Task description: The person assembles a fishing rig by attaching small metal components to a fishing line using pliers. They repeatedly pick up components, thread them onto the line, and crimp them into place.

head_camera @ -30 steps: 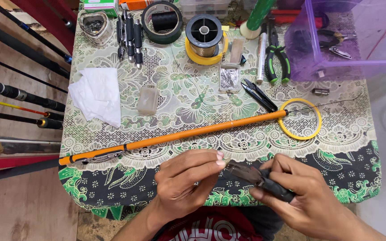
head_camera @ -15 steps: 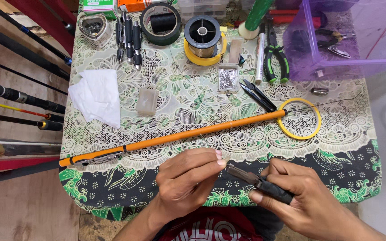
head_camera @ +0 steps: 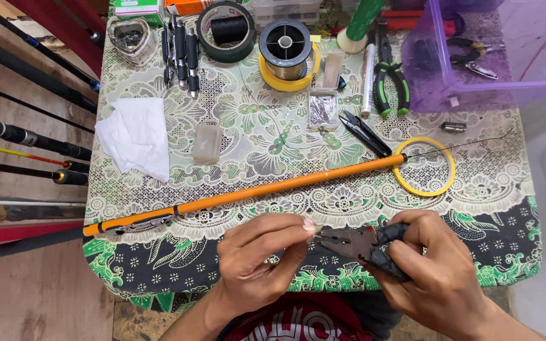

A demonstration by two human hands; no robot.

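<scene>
Nearest the person, both hands work at the near edge of the table point(head_camera: 159, 265), over its dark green-patterned cloth. The right hand point(head_camera: 440, 268) is wrapped around the dark handles of a pair of pliers point(head_camera: 358, 243), fingers closed tight on the grip, the nose pointing left. The left hand point(head_camera: 263, 259) meets that nose: its thumb and forefinger are pinched together at the tip, on something too small to make out.

Just beyond the hands, a long orange rod point(head_camera: 254, 189) lies slanted across the table, low at the left and rising to the right, where its thin end crosses a yellow ring point(head_camera: 445, 180).

Farther back lie a crumpled white tissue point(head_camera: 134, 136) at the left, a small clear plastic box point(head_camera: 208, 142) beside it, and a small clear packet point(head_camera: 322, 110) near the middle. Black cutters point(head_camera: 364, 132) sit right of that, with green-handled pliers point(head_camera: 390, 79) behind them.

Along the far edge stand a heart-shaped tin point(head_camera: 133, 38), a roll of black tape point(head_camera: 225, 28), a spool on a yellow base point(head_camera: 285, 53), and green and orange boxes in the far left corner. A purple see-through tub point(head_camera: 538, 69) fills the far right.
</scene>
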